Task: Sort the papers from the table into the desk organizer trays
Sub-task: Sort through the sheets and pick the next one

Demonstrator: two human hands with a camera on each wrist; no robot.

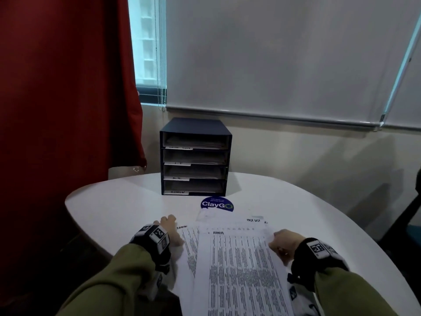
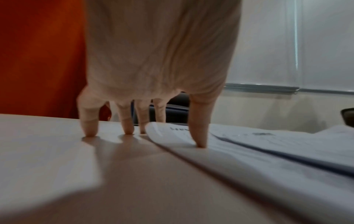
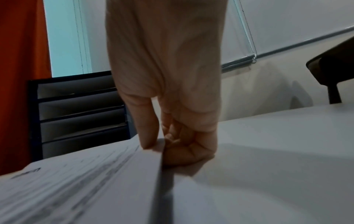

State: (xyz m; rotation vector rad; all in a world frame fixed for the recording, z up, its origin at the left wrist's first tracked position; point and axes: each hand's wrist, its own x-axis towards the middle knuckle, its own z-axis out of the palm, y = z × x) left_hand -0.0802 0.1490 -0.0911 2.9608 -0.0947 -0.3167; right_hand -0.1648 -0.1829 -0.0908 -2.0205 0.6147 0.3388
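Note:
A dark four-tray desk organizer (image 1: 195, 156) stands at the back of the white table (image 1: 114, 201); its trays hold papers and bear labels. Printed sheets lie fanned in front of me. The top sheet (image 1: 239, 265), marked ADMIN, is lifted at its right edge, where my right hand (image 1: 281, 244) pinches it between thumb and curled fingers (image 3: 182, 145). My left hand (image 1: 169, 229) stands on its straight fingertips (image 2: 89, 130) on the table, with the thumb pressing the left edge of the lower papers (image 2: 249, 154). A sheet (image 1: 252, 221) marked TASK LIST lies underneath.
A round blue ClayGo sticker (image 1: 217, 204) sits on the table between the organizer and the papers. A red curtain (image 1: 63, 99) hangs at the left. A dark chair (image 1: 407, 224) stands at the right. The table edge curves close on the left.

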